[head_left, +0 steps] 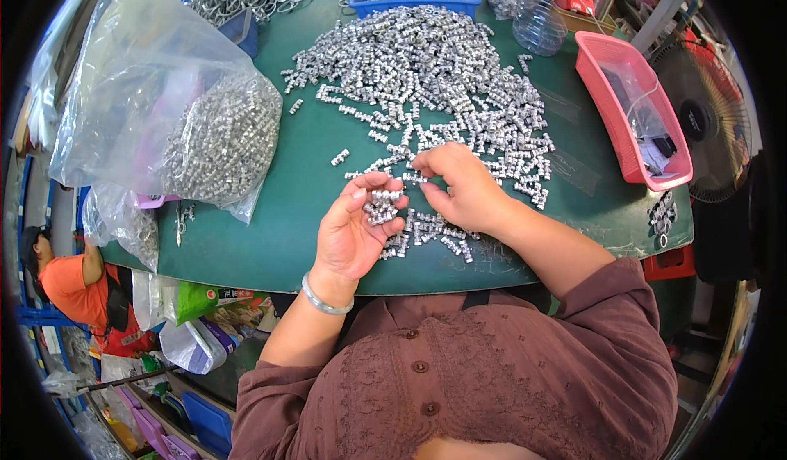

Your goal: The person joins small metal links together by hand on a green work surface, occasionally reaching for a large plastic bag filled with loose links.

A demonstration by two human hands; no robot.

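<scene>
My left hand (348, 226) is turned palm up, its fingers curled around several small silver ribbed metal pieces (383, 207). Just to its right, my right hand (459, 185) reaches down with thumb and forefinger closed on one more such metal piece (414, 179). Beyond both hands a big heap of the same metal pieces (410, 54) spreads over the green table (307, 152). A smaller loose group (426, 230) lies below my right hand, near the table's front edge.
At the left stands a clear plastic bag (221, 136) filled with metal pieces. A blue tray (416, 5) holds metal parts at the back. On the right are a pink basket (627, 116), a clear plastic jar (539, 29) and a fan (697, 120). A person in orange (78, 284) is at far left.
</scene>
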